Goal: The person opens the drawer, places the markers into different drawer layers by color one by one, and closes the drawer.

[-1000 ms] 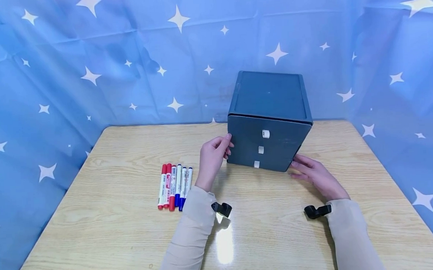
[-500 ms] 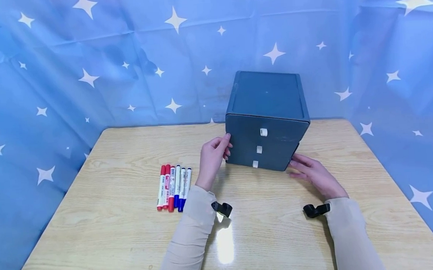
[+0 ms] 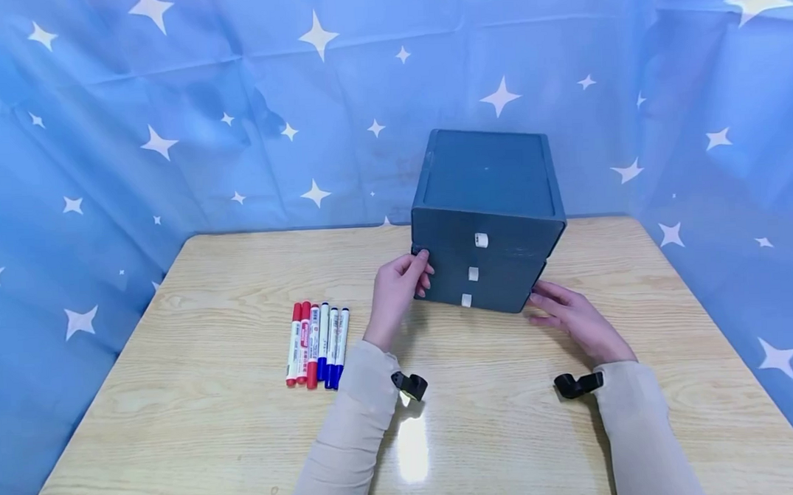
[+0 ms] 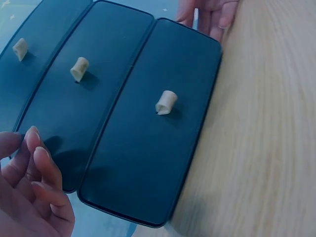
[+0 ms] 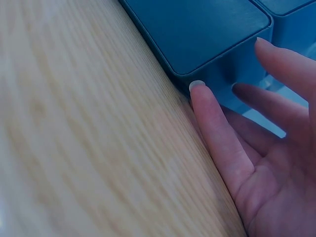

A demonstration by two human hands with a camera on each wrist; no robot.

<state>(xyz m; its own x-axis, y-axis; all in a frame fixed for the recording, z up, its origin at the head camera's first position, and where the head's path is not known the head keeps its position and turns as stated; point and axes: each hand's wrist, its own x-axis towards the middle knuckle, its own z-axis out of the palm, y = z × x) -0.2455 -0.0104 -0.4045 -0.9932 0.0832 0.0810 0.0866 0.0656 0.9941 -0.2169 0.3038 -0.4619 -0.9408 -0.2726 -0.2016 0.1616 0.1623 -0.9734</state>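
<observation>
A dark blue three-drawer cabinet (image 3: 489, 171) stands on the table, its front turned towards me. Each drawer front has a small white loop tab; the middle drawer (image 4: 103, 59) has one such tab (image 4: 79, 69). My left hand (image 3: 400, 290) pinches the left edge of the middle drawer near its upper corner, thumb and forefinger meeting there in the left wrist view. By the cabinet's lower right corner is my right hand (image 3: 575, 319). In the right wrist view its thumb touches the side of the bottom drawer (image 5: 197, 34), with the other fingers extended alongside.
Several whiteboard markers (image 3: 317, 345) with red or blue ends lie in a row left of my left forearm. The wooden table (image 3: 198, 433) reaches back to a blue star-patterned cloth (image 3: 337, 95). Black wrist cameras (image 3: 578, 385) sit at both cuffs.
My left hand has shifted slightly right and towards me, and the middle drawer's left edge now stands out a little. The dark gap under the cabinet's top has narrowed. The right hand stays put.
</observation>
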